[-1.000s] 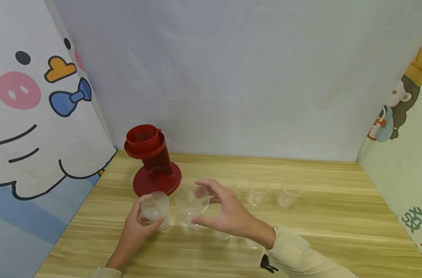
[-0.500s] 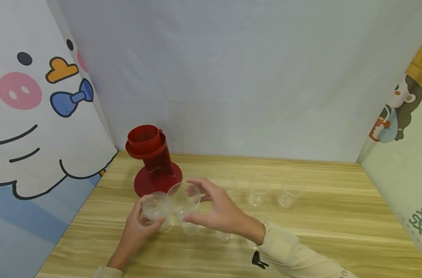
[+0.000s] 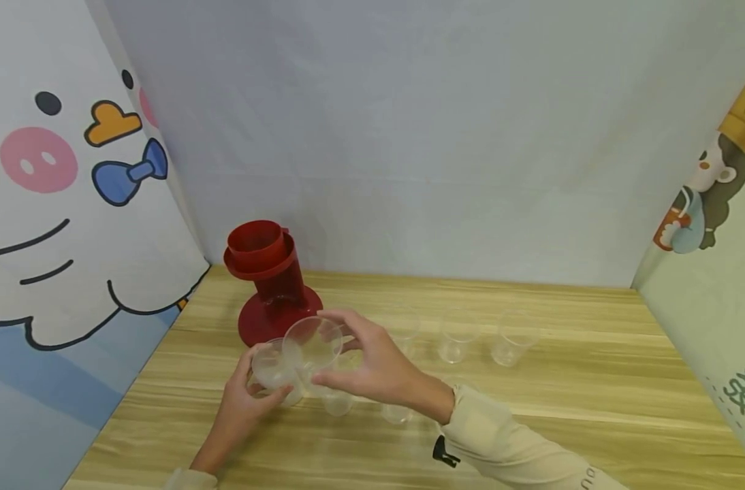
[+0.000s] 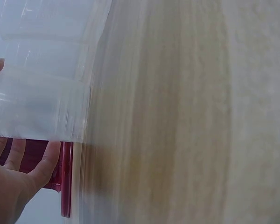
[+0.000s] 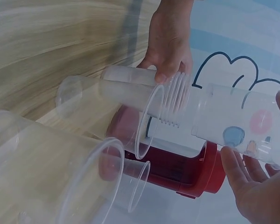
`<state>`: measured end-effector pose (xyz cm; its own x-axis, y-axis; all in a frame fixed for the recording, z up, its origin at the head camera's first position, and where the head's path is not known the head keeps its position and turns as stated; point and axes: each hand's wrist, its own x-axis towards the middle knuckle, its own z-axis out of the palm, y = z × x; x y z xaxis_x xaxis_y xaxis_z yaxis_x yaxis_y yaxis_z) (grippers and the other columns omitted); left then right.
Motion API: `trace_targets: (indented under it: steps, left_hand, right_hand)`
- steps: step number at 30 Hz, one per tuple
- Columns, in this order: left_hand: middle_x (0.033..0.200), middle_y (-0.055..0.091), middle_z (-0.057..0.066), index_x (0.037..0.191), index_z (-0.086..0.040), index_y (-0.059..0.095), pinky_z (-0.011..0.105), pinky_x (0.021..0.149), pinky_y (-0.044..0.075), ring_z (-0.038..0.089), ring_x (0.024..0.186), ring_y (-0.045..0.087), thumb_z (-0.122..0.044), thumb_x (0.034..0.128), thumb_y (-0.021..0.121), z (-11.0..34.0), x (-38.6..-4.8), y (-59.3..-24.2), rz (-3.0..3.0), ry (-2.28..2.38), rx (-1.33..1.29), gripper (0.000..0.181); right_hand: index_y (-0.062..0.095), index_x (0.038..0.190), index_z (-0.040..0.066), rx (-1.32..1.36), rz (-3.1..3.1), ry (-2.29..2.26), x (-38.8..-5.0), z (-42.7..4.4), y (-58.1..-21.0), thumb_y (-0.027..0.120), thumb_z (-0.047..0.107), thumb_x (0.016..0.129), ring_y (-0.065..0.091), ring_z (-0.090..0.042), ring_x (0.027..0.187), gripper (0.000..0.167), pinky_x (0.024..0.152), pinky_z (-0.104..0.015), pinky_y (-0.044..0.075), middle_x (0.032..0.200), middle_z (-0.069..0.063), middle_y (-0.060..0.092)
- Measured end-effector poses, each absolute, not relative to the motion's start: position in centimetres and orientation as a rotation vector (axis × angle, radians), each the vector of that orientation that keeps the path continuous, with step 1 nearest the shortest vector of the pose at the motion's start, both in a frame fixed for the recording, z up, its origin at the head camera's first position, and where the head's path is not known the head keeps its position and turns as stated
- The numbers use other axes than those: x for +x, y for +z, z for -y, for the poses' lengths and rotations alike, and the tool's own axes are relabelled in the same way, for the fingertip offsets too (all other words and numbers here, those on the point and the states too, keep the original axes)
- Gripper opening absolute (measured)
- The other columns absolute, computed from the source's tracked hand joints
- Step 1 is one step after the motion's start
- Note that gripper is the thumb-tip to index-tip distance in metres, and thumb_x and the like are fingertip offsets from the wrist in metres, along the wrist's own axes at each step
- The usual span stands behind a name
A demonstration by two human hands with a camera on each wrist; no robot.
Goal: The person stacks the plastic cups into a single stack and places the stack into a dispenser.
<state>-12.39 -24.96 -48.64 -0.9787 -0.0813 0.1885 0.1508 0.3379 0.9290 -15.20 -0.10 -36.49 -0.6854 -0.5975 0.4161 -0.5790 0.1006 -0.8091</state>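
At the table's left, my left hand [image 3: 240,398] holds a stack of nested clear plastic cups [image 3: 271,371] upright, thumb and fingers round its sides. The left wrist view shows the cup walls close up, with fingers [image 4: 44,170] against them. My right hand [image 3: 375,364] grips a single clear plastic cup [image 3: 308,344] between thumb and fingers. That cup is raised and tilted right beside the stack; in the right wrist view its bottom end lies close to the stacked rims [image 5: 177,98]. I cannot tell whether they touch.
Behind the hands stands a red two-tier holder [image 3: 271,272] on a round base. Several clear cups stand upright on the wooden table [image 3: 593,381], including a front cup [image 3: 338,403] near the right hand and a back-right cup [image 3: 506,350]. A pale wall closes off the rear.
My right hand has carried its cup leftward, from over the front cups to the stack's rim. The left hand and its stack have stayed in place.
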Motion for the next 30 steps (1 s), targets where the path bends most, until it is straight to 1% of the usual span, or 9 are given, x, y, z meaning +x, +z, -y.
trace_targets:
  steps: [3,7,10,13,18,19,24,28,30]
  left_hand:
    - [0.128,0.048,0.003,0.135,-0.013,0.040,0.024,0.083,0.048,0.009,0.108,0.047,-0.011,0.0742,0.082,25.0,-12.5,-48.7,2.400,-1.694,-0.072,0.074]
    - [0.130,0.048,0.002,0.135,-0.014,0.040,0.025,0.083,0.048,0.009,0.109,0.047,-0.011,0.0742,0.081,25.1,-12.5,-48.8,2.402,-1.690,-0.080,0.073]
    - [0.130,0.048,0.003,0.136,-0.014,0.040,0.024,0.084,0.047,0.010,0.110,0.047,-0.012,0.0745,0.081,25.1,-12.5,-48.7,2.409,-1.686,-0.072,0.074]
    - [0.130,0.048,0.004,0.136,-0.014,0.039,0.023,0.084,0.047,0.011,0.109,0.047,-0.013,0.0756,0.081,25.0,-12.4,-48.6,2.421,-1.692,-0.057,0.074]
    - [0.130,0.047,0.006,0.137,-0.014,0.037,0.021,0.084,0.046,0.012,0.109,0.047,-0.015,0.0762,0.080,25.0,-12.3,-48.4,2.437,-1.702,-0.029,0.075]
    - [0.130,0.046,0.007,0.137,-0.013,0.037,0.021,0.084,0.046,0.012,0.109,0.047,-0.014,0.0761,0.080,25.0,-12.3,-48.4,2.440,-1.698,-0.026,0.075]
    - [0.131,0.045,0.008,0.138,-0.013,0.035,0.019,0.084,0.045,0.012,0.110,0.045,-0.015,0.0764,0.080,25.1,-12.3,-48.5,2.460,-1.687,-0.004,0.077]
    - [0.132,0.045,0.009,0.140,-0.013,0.033,0.020,0.085,0.045,0.015,0.112,0.045,-0.017,0.0767,0.080,25.1,-12.4,-48.6,2.476,-1.696,0.017,0.078]
    - [0.133,0.045,0.009,0.140,-0.013,0.033,0.022,0.086,0.045,0.017,0.113,0.045,-0.017,0.0770,0.080,25.1,-12.4,-48.6,2.486,-1.699,0.027,0.079]
  right_hand:
    - [0.045,0.134,0.009,-1.243,-2.313,-1.690,-15.4,0.3,-36.5,0.082,0.017,0.074,0.058,-0.015,0.105,0.071,0.082,-0.027,0.050,0.117,-0.002,0.059]
    - [0.043,0.135,0.010,-1.250,-2.313,-1.687,-15.7,0.8,-36.5,0.082,0.016,0.074,0.058,-0.019,0.106,0.072,0.081,-0.028,0.051,0.120,-0.002,0.058]
    - [0.042,0.136,0.011,-1.256,-2.305,-1.691,-16.0,1.1,-36.4,0.081,0.015,0.075,0.058,-0.022,0.106,0.072,0.081,-0.027,0.051,0.121,-0.005,0.057]
    - [0.042,0.136,0.009,-1.268,-2.294,-1.704,-16.3,1.6,-36.4,0.081,0.014,0.075,0.058,-0.023,0.106,0.072,0.081,-0.027,0.051,0.120,-0.008,0.057]
    - [0.042,0.134,0.008,-1.291,-2.281,-1.722,-16.7,2.3,-36.1,0.081,0.012,0.074,0.058,-0.021,0.103,0.071,0.080,-0.028,0.051,0.116,-0.008,0.058]
    - [0.043,0.134,0.007,-1.297,-2.275,-1.724,-16.7,2.4,-36.0,0.081,0.011,0.075,0.058,-0.021,0.103,0.071,0.080,-0.029,0.052,0.116,-0.008,0.058]
    - [0.043,0.133,0.002,-1.336,-2.271,-1.704,-16.8,3.0,-35.7,0.080,0.012,0.075,0.057,-0.017,0.102,0.069,0.080,-0.028,0.052,0.116,-0.009,0.058]
    - [0.043,0.132,0.003,-1.348,-2.278,-1.693,-16.9,3.4,-35.6,0.081,0.012,0.074,0.057,-0.012,0.099,0.069,0.079,-0.029,0.052,0.114,-0.008,0.059]
    - [0.044,0.132,0.004,-1.347,-2.276,-1.696,-16.9,3.6,-35.5,0.081,0.012,0.074,0.058,-0.014,0.099,0.069,0.079,-0.031,0.052,0.113,-0.009,0.059]
